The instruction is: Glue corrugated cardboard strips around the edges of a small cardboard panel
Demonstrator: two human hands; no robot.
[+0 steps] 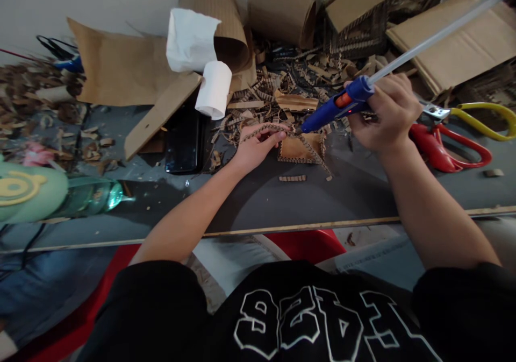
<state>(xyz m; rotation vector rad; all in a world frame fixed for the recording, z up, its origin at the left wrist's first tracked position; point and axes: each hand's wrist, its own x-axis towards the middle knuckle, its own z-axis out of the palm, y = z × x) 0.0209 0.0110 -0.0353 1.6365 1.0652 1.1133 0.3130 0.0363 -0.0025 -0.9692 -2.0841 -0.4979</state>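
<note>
My right hand grips a blue glue gun, a long clear glue stick jutting from its back. The gun's nozzle points down to the left, close to a corrugated cardboard strip. Pinched between the thumb and fingers of my left hand, that strip runs from over the knuckles toward the lower right. Just under it lies a small cardboard piece with corrugated edging. A short strip of corrugated cardboard rests nearer the table's front. Whether the nozzle touches the strip I cannot tell.
Red-and-yellow-handled scissors lie right of my right hand. A dark phone, a white paper roll and a cardboard bar are to the left. Cardboard scraps and rolled cardboard crowd the back. A green bottle lies at left.
</note>
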